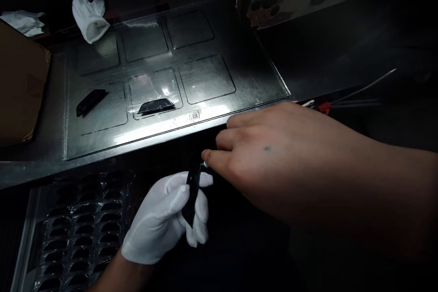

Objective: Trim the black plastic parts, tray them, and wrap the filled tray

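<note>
Left hand (167, 219), in a white glove, was curled narrow around a thin black strip (192, 194); thumb on one face, fingers wrapped behind the other. The strip stood nearly upright in the view, long axis running from the glove's palm up and slightly right, its upper end pointing toward the edge of the surface (102, 150) beyond.

Right hand (273, 155), bare, reached in from the right with fingers bent and drawn close together. Its thumb and forefinger tips met at the strip's upper end, pinching something small and pale there; what it was could not be made out. A small dark mark showed on the back of this hand.

Beyond both hands lay a glossy dark plate (219, 41) with outlined square bays. In the bay straight ahead of the left hand sat a dark curved part (155, 106) under a clear film (150, 89). Further left of it, another small black piece (89, 101) lay aslant in its own bay.

Below and to the left of the gloved hand was a dark moulded tray (78, 228) with rows of small pockets. A spare white glove (89, 13) lay crumpled at the plate's far left corner. A cardboard box (20, 86) stood well off to the left.
</note>
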`<move>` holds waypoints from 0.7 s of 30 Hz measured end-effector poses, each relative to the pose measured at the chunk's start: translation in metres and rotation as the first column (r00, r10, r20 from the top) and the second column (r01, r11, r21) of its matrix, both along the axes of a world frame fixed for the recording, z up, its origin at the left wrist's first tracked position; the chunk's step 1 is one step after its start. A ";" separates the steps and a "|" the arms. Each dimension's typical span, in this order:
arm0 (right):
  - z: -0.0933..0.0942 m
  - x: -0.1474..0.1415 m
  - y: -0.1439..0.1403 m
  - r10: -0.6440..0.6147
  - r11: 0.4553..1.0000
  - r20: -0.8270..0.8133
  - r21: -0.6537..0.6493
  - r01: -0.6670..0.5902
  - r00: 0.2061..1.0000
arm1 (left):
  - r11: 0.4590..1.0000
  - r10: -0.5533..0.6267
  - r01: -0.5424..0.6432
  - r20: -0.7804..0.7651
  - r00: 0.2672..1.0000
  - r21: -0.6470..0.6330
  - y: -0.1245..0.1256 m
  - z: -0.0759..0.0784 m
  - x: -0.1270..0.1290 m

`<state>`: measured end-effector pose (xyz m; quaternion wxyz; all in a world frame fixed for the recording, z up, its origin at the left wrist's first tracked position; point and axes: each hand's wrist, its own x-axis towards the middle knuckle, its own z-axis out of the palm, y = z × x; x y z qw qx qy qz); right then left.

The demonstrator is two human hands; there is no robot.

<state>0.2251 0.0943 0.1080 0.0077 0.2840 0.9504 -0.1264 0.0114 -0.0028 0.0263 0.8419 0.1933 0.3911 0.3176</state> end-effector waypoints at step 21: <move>0.008 -0.003 -0.001 -0.072 0.993 -0.011 -0.094 0.070 0.997 | 0.993 0.118 -0.119 0.023 0.993 0.016 0.003 -0.009 -0.004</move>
